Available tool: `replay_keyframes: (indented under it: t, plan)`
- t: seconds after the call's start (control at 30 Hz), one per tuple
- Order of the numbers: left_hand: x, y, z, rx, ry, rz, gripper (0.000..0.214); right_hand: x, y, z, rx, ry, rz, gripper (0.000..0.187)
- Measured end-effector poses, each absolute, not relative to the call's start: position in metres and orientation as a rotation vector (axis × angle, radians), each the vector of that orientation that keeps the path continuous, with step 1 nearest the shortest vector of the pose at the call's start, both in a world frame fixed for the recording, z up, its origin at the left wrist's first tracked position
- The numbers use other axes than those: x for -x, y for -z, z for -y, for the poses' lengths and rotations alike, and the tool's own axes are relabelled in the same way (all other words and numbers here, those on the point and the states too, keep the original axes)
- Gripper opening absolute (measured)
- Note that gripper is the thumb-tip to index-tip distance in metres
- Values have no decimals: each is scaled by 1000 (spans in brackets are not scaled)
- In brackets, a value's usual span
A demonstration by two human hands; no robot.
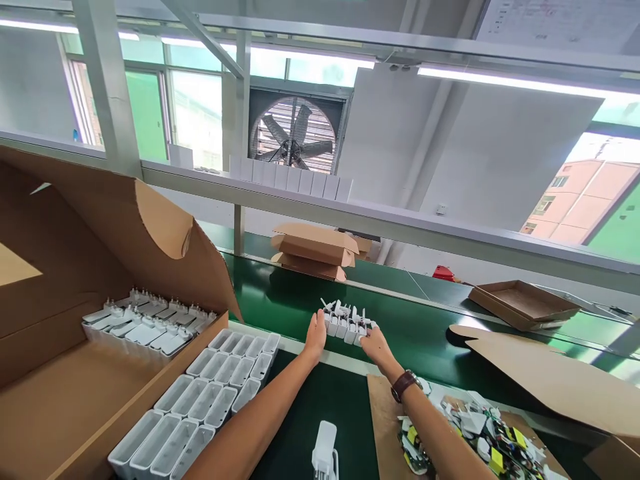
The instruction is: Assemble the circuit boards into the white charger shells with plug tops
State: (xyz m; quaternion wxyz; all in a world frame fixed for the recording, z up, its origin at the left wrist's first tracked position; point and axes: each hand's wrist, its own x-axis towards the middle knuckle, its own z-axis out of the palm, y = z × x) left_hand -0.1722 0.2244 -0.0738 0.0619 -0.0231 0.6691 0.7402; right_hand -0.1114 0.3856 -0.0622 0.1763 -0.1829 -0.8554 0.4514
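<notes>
Over the green conveyor, a row of several white power adapters (344, 327) with plug parts sticking up is squeezed between my two hands. My left hand (315, 339) presses the row's left end, its fingers partly hidden behind it. My right hand (376, 345), with a dark watch above the wrist, grips the right end. On the dark green mat below lies a single white adapter (325, 445). Left of my forearms stand rows of hollow white plastic housings (210, 393). More white adapters (150, 323) are packed in rows inside an open carton (65, 380).
A pile of circuit boards and white parts (480, 433) lies on cardboard at the right. Beyond it are a cardboard flap (555, 373) and a shallow cardboard tray (524, 303). Stacked cardboard (315, 250) sits behind my hands. A metal rail (400, 230) crosses above the belt (415, 327).
</notes>
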Motion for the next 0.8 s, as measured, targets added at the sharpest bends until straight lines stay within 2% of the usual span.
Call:
replay_keyframes:
  t: [0.17,0.27,0.4,0.53,0.6,0.7,0.73,0.8]
  plan:
    - [157,48,-216,116,-2312,-1976,45,94,28,-373,446,-1367,2400,32]
    - [137,24,-206,-6,-2378,-1936,56,74,16,-357,326,-1437,2399,37]
    - [102,2,-171,-319,-2409,-1890,60,39,22,-340,210,-1525,2458,39]
    - [59,13,-115,-604,-2231,-1907,55,4,46,-332,172,-1607,2533,34]
    - [39,34,-91,-780,-1919,-2010,74,-9,60,-330,165,-1640,2564,34]
    - [17,70,-71,-804,-1589,-2079,120,-22,74,-325,129,-1701,2595,40]
    - [13,81,-70,-810,-1568,-2063,127,-26,77,-324,105,-1730,2605,44]
    - [8,96,-74,-812,-1623,-2023,126,-33,80,-321,35,-1804,2622,52]
